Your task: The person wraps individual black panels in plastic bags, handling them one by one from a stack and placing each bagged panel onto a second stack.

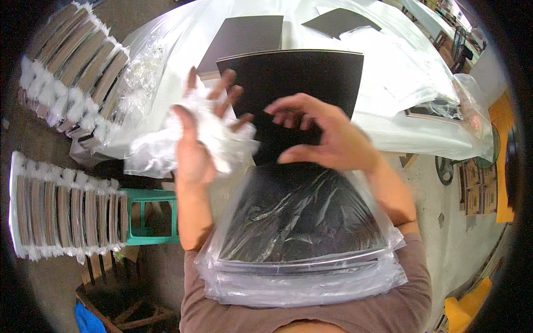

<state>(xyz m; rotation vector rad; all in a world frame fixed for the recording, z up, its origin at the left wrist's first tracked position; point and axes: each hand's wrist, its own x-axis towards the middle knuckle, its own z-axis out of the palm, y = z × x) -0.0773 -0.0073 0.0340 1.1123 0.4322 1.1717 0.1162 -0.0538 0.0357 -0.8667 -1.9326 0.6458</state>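
Bunched clear plastic bag [216, 133] lies across the palm of my left hand [191, 147], caught between the thumb and the spread fingers. A loose part of it trails to the left past the wrist. My right hand [338, 139] is empty, with curled fingers apart from the thumb, slightly blurred. Behind both hands, a flat black panel [300, 75], seemingly several sheets together, leans at the table's near edge. Closest to my body, a stack of black panels in clear plastic [300, 222] rests against my lap, its lower edges layered in film.
More dark panels [244, 41] lie on the white-covered table [183, 33], with loose clear bags [394, 72] at the right. On the left are rows of plastic-wrapped stacks [72, 211], one by a green stool [152, 194]. Brown boxes [477, 186] stand on the right.
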